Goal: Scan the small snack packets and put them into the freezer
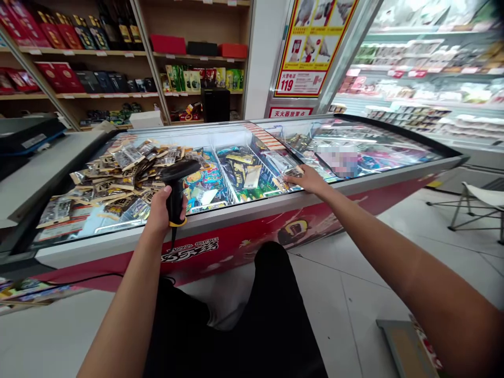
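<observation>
My left hand (159,212) is wrapped around the handle of a black barcode scanner (175,197), whose head points to the right above the freezer's glass top. Left of and behind the scanner, a heap of small brown-and-clear snack packets (129,157) lies on the glass. My right hand (313,181) is at the front edge of the chest freezer (236,212), with thumb and fingers closed on the near end of a silvery snack packet (280,160). Colourful frozen goods in wire baskets (226,181) show through the glass.
Shelves (197,55) with boxes, bottles and bags stand behind the freezer. A lit refrigerated display (425,79) is at the right, with a folding stool (482,199) in front. A grey counter (47,163) adjoins on the left. The scanner's cable (86,278) hangs low beside the freezer.
</observation>
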The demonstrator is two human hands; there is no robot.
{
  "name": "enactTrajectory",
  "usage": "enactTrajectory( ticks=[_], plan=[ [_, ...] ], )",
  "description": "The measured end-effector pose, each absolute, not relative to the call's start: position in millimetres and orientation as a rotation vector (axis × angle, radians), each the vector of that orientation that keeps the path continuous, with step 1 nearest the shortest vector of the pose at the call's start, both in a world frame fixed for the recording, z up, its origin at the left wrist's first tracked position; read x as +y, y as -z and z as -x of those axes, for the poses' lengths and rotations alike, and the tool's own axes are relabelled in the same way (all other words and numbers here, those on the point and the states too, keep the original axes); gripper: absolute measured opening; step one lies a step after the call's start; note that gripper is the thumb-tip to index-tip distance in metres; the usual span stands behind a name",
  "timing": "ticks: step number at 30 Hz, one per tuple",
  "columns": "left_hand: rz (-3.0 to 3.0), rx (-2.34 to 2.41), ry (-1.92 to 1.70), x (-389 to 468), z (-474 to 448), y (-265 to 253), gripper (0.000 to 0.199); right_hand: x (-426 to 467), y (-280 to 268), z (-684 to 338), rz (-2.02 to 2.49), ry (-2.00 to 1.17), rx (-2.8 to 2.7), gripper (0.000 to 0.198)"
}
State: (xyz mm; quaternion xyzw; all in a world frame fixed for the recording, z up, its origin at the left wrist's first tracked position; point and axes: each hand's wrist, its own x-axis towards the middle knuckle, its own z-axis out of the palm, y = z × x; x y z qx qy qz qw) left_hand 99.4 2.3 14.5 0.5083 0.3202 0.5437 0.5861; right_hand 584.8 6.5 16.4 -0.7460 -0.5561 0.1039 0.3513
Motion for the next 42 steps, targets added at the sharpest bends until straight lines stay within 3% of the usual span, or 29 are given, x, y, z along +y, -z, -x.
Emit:
enactTrajectory(
  ticks=[7, 10, 16, 22, 38, 42],
  plan=[
    [-1.225, 0.677, -1.205, 2.3, -95.7, -11.5, 0.060, 18.5, -42.3, -541.1, 1.698, -0.718, -1.237, 0.060],
    [-1.231, 0.654, -1.195, 1.6, -96.8, -11.8, 0.063, 37.0, -49.6, -510.5, 1.475, -0.676, -1.302, 0.065],
    [-1.179, 0.635, -1.283, 1.0, -99.8, -10.6, 0.065, 70.8, -44.3, -418.6, 1.272, -0.513, -1.296, 0.046],
    [-1.205, 0.590, -1.246, 0.9, -99.1, -9.1, 0.065, 82.7, -24.5, -346.5, 1.272, -0.502, -1.312, 0.042],
    [-1.194, 0.619, -1.244, 2.1, -99.4, -8.5, 0.062, 78.5, -12.5, -346.3, 1.272, -0.524, -1.379, 0.048],
    [-1.186, 0.664, -1.295, 3.5, -100.9, -6.7, 0.052, 73.7, -23.6, -341.6, 1.253, -0.542, -1.347, 0.050]
  ],
)
